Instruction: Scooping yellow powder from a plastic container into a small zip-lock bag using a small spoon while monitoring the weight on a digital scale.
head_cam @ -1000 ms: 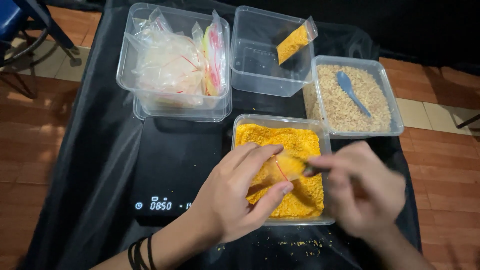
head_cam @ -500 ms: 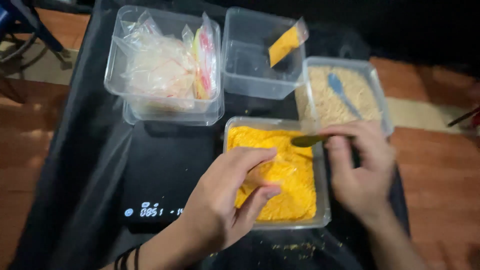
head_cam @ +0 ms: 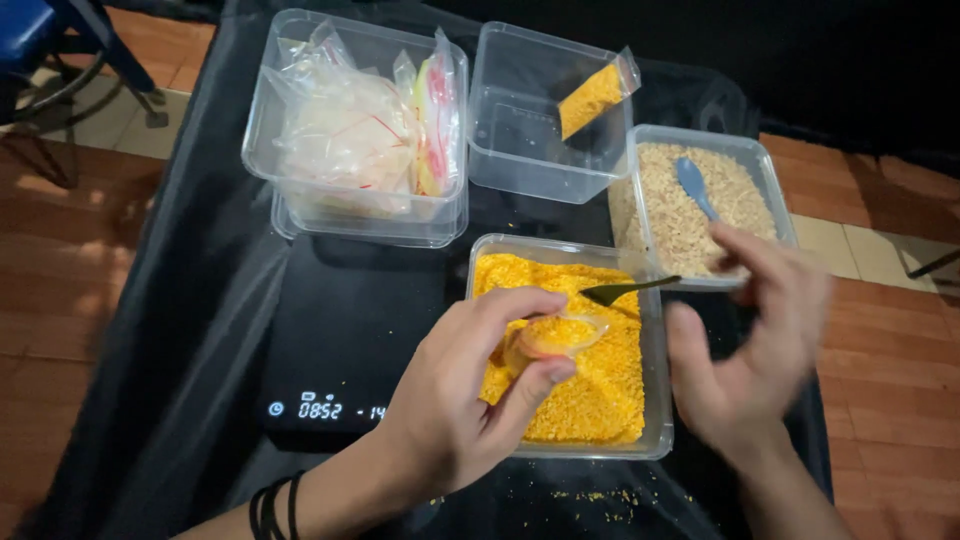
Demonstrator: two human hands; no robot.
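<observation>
My left hand point(head_cam: 450, 400) pinches a small clear plastic bag point(head_cam: 555, 335) with some yellow grains inside, mouth held open, over a clear tub point(head_cam: 655, 440) of yellow grains. A dark spoon point(head_cam: 625, 290) lies across the tub's far right corner, bowl over the grains and handle pointing right. My right hand point(head_cam: 755, 350) is blurred just right of the tub, fingers spread. The spoon's handle ends just short of its fingers, with nothing seen in its grip.
A tub of tan grains point(head_cam: 775, 190) with a blue spoon point(head_cam: 693, 183) stands at the back right. A clear tub point(head_cam: 520, 120) holds one filled yellow bag point(head_cam: 592, 98). Another tub point(head_cam: 350, 140) holds empty bags. A black scale point(head_cam: 350, 340) sits left of the yellow tub.
My right hand held the spoon at the bag, then drew right; now the spoon rests on the tub corner and the hand is spread apart from it. My left hand keeps the bag.
</observation>
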